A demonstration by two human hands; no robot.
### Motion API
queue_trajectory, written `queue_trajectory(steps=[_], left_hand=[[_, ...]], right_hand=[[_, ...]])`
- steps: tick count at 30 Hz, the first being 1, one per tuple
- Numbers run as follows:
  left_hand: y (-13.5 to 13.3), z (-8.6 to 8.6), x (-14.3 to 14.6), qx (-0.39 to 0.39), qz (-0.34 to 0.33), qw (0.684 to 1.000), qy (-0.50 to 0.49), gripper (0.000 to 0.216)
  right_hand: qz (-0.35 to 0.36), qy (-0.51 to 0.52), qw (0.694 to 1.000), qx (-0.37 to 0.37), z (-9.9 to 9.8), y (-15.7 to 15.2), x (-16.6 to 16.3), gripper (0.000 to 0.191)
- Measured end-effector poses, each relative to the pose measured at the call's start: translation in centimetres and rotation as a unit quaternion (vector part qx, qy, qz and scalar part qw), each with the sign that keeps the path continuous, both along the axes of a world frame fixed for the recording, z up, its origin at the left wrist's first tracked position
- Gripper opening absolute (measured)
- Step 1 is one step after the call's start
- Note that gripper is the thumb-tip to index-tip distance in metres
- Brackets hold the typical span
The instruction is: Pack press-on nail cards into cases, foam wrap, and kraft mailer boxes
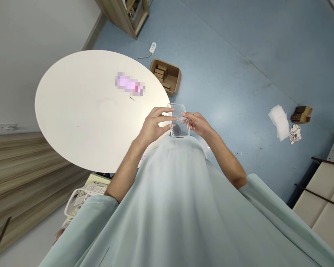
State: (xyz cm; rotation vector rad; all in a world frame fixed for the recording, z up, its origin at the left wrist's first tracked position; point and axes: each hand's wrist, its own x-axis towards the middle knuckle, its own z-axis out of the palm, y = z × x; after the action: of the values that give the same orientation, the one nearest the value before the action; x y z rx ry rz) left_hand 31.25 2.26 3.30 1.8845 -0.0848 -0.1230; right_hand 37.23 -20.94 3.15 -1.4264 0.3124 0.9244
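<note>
Both hands hold a clear plastic case [184, 129] with rounded corners, just off the right edge of the round white table. It looks like two see-through halves joined across the middle. My left hand [156, 122] comes from the table side, with its fingers reaching over the case's left rim and middle. On the opposite side, my right hand [197, 123] pinches the case near the middle join between thumb and fingers. A dark round patch [176, 129] shows in the lower half; whether it is inside or behind the clear plastic, I cannot tell.
The round white table [80, 100] carries a blurred pink item [129, 84]. Beyond its edge, a cardboard box [174, 76] with small brown boxes stands on the blue floor, beside a white corded device [153, 48]. White sheets [280, 121] and a brown carton [301, 114] lie right.
</note>
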Motion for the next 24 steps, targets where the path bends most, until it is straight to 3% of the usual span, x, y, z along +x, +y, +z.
queue_trajectory(steps=[5, 9, 15, 24], left_hand=[[-0.1, 0.5, 0.1, -0.012, 0.02, 1.0, 0.01, 0.029], [-0.1, 0.9, 0.2, -0.021, 0.07, 0.996, 0.047, 0.037], [0.4, 0.3, 0.7, -0.103, 0.143, 0.977, 0.117, 0.046], [1.0, 0.4, 1.3, -0.145, 0.173, 0.957, 0.18, 0.056]], right_hand=[[0.027, -0.017, 0.999, 0.016, 0.0, -0.1, -0.4, 0.068], [0.056, -0.075, 0.995, -0.021, -0.2, -0.1, -0.6, 0.073], [0.026, -0.203, 0.978, -0.047, -0.5, -0.3, -0.7, 0.072], [0.076, -0.204, 0.976, -0.021, -0.2, -0.7, -0.9, 0.065]])
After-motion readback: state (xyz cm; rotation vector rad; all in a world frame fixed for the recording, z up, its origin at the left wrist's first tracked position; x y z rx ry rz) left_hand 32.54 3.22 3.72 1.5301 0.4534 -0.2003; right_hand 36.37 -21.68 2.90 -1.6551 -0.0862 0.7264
